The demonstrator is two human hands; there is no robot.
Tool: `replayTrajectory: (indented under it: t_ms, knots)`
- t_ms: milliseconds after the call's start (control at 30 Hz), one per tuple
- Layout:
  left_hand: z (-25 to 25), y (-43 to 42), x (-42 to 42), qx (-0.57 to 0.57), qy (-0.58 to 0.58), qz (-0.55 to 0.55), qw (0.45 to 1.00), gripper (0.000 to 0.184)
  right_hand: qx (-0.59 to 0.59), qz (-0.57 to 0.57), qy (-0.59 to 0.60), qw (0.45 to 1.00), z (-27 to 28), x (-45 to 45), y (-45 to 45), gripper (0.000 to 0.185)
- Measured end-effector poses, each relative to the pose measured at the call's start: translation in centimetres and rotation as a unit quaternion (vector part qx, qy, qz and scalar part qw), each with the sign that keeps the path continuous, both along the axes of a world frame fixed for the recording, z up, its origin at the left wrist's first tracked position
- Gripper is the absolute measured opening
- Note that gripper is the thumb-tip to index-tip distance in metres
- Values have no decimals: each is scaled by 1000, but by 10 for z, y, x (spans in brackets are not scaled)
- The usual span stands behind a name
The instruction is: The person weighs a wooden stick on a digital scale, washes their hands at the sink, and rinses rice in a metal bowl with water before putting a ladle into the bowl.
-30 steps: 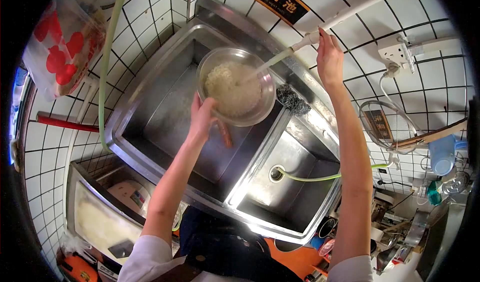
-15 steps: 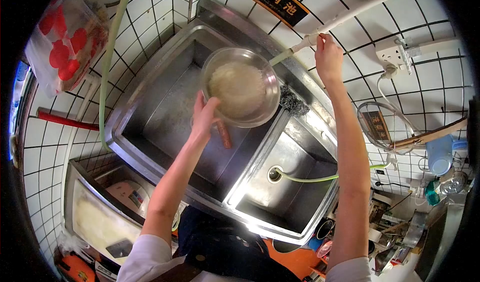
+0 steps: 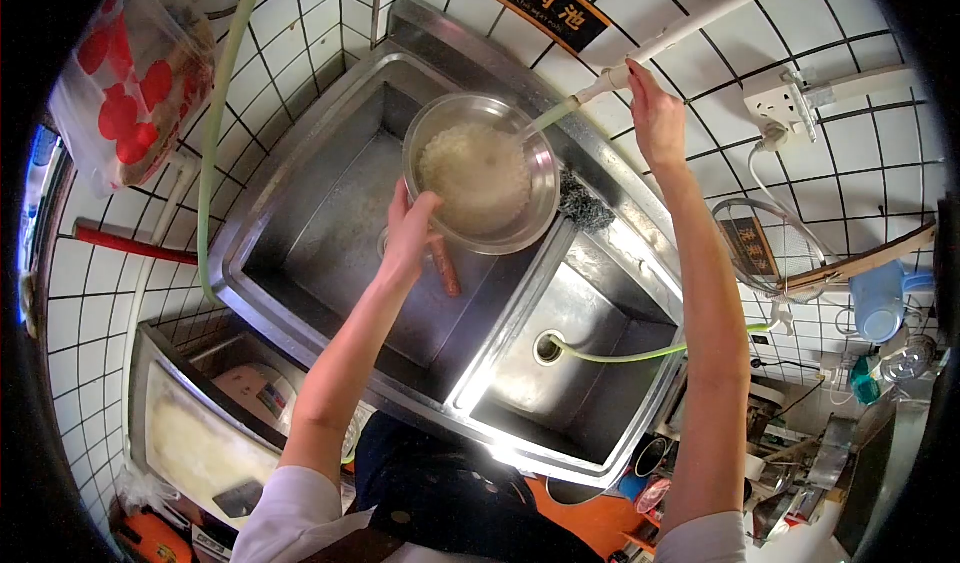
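My left hand (image 3: 408, 228) grips the near-left rim of a round steel bowl (image 3: 545, 188), thumb over the edge, above the large sink basin. Inside the bowl lie pale grains resembling rice (image 3: 470, 168) in cloudy water. A short translucent hose (image 3: 553, 115) from the wall tap points over the bowl's far-right rim, and a thin stream seems to run from it into the water. Up at the tap (image 3: 615, 79), my right hand (image 3: 658, 123) has its fingers closed; they partly hide what they grip. Under my left hand, a reddish-brown cylindrical thing (image 3: 444, 267) lies in the basin.
A smaller basin (image 3: 590, 363) on the right has a green hose (image 3: 640, 357) ending at its drain. Dark steel wool (image 3: 585, 203) sits on the sink ledge. A red-spotted plastic bag (image 3: 130, 83) hangs at left. The wall socket (image 3: 780, 108) is right of my right hand.
My right hand has shifted slightly at the tap. The hose end now reaches over the bowl's rim, and the water in the bowl shows a stirred spot. My left hand stays on the bowl.
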State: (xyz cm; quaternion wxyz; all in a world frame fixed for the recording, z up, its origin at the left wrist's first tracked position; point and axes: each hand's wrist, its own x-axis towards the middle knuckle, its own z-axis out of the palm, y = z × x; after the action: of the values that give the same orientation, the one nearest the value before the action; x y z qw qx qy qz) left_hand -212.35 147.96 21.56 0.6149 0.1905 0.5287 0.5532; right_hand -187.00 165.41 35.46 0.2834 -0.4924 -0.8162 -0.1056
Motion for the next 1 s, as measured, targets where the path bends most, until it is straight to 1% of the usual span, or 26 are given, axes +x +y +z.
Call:
replayTrajectory:
  t_ms: [67, 200, 300, 367, 500, 700, 900, 1000]
  knots:
    - [1, -1, -1, 14, -10, 5, 1000, 54, -5, 2, 6, 1000, -1, 2, 1, 24]
    - [4, -2, -1, 7, -21, 17, 1000, 49, 5, 17, 6, 1000, 0, 3, 1, 25]
    - [-4, -2, -2, 1, -18, 14, 1000, 45, -32, 5, 31, 999, 3, 0, -2, 21]
    - [-11, -2, -2, 5, -9, 12, 1000, 43, -26, 11, 32, 999, 4, -1, -3, 21]
    - [-7, -4, -1, -9, -25, 13, 1000, 44, 4, 23, 6, 1000, 0, 2, 1, 25]
    - [-9, -7, -1, -12, -22, 16, 1000, 44, 5, 9, -3, 1000, 1, 1, -2, 25]
    - [-8, -10, -2, -9, -39, 17, 999, 47, 1, -12, -8, 1000, 1, -1, -3, 25]
    - [-13, -10, -2, -15, -33, 23, 999, 48, -33, -102, -20, 994, 4, -11, -10, 23]
